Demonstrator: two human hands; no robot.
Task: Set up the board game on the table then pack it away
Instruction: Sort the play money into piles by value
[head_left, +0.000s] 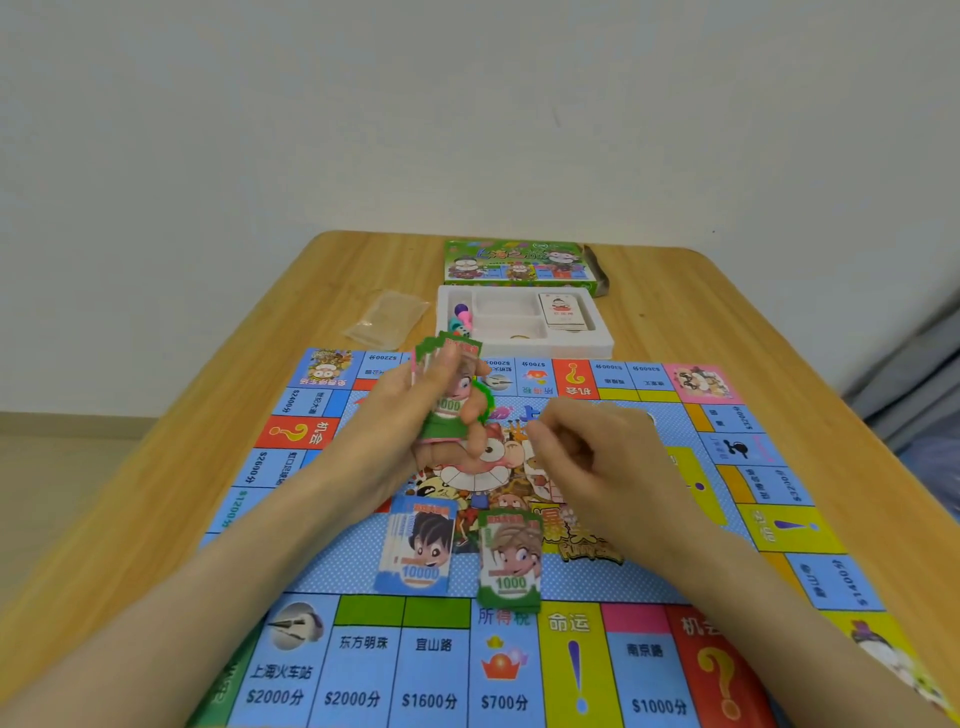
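Board (363, 675) lies open on the table (156, 519). My left hand (410, 436) grips unsorted notes (449, 410); blue pile (418, 545) and green pile (511, 561) sit mid-board. My right hand (587, 452) is blurred, fingers curled, perhaps pinching nothing. Cards (563, 312) and pawns (461, 317) are in the tray (602, 340). Setup partial; packing not begun.

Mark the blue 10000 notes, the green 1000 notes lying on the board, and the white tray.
blue 10000 notes (418, 551), head view, face of the top note.
green 1000 notes (511, 564), head view, face of the top note.
white tray (602, 340), head view, right rim.
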